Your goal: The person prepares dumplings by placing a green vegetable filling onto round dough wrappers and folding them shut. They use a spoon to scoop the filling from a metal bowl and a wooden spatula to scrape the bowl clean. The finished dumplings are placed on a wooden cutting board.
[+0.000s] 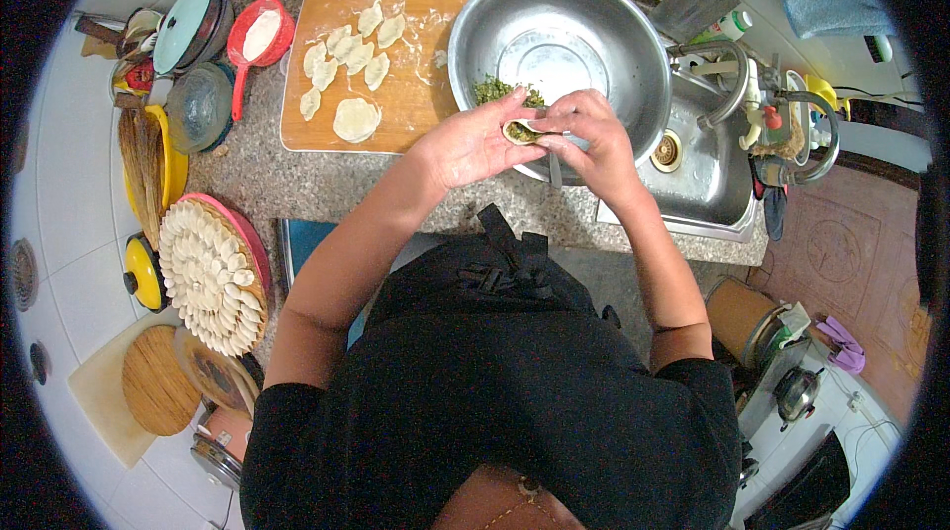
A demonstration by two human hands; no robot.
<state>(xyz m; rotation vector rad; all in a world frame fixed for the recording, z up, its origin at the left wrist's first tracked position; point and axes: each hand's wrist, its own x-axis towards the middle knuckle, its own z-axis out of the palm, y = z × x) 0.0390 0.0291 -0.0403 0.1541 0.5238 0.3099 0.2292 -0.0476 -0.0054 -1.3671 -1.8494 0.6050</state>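
Note:
My left hand (475, 140) supports a folded dough wrapper with green filling (522, 131) on its fingers, over the near rim of a large steel basin (564, 10). The thumb and fingers of my right hand (594, 133) pinch the right end of that wrapper. More chopped green filling (490, 90) lies in the basin, partly hidden by my hands. A metal utensil handle (555, 170) shows beneath my right hand. To the left, a floured wooden board (415, 84) bears several small filled dumplings (359, 59) and a round stack of flat wrappers (356, 120).
A red scoop of flour (261, 33) stands left of the board. Nearer on the left, a round tray (256, 240) is covered with rows of dumplings (204, 277). A steel sink (701, 181) with a faucet (731, 96) lies right of the basin; a cleaver (690, 3) leans behind.

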